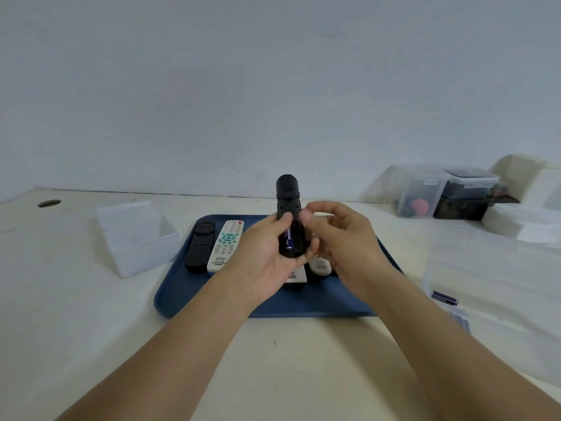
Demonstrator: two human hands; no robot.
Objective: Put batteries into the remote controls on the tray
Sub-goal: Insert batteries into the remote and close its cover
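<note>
Remote (288, 205) gripped upright in left hand (267, 262) above tray (188, 299), battery (289, 238) seated lengthwise in open bay. Right hand (340, 238) loosely curled, empty, just beside. Spare battery (443, 298) on table (91, 314), rightward.

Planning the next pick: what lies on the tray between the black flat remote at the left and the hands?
One white remote with teal buttons, beside the black remote, left of the left hand. Head view.

Left hand (267, 256) grips a black remote (288, 214) above the blue tray (303, 305), purple battery (289, 238) seated in its open back. Right hand (343, 238) hovers at three o'clock, fingers curled, blurred.
</note>
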